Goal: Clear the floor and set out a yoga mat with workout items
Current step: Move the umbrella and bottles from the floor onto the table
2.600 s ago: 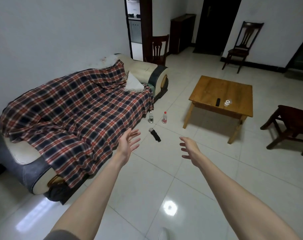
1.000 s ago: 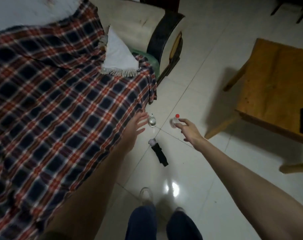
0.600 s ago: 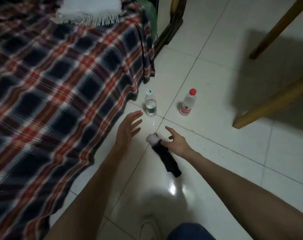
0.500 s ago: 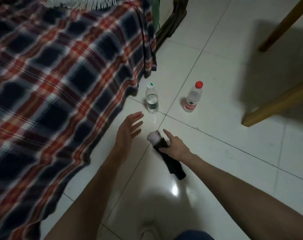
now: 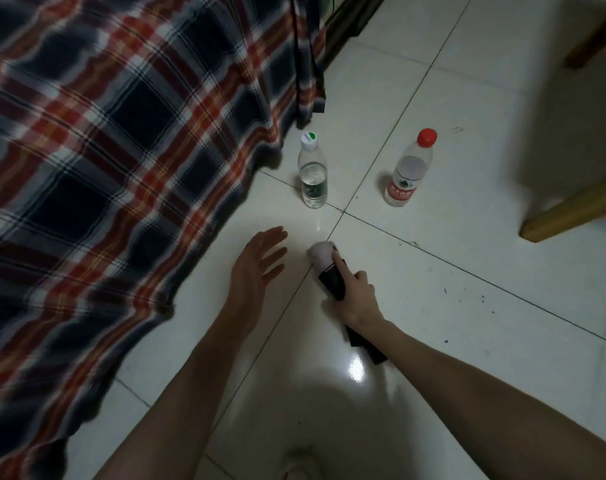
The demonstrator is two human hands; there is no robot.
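Plastic bottles [image 5: 313, 171]: 2 upright; right hand [image 5: 355, 299] grips 1 dark roll [image 5: 331, 277].

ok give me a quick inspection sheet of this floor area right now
surface: glossy white tile floor, a few dark specks, lamp glare.
job's things: dark folded umbrella with pale end lying on the floor; no yoga mat seen.
clutter: green-capped water bottle and red-capped water bottle, both upright, apart.
grippers: right hand closed on the umbrella; left hand open, empty.
cables: nothing seen.
surroundings: plaid blanket draped to the floor; wooden table leg.
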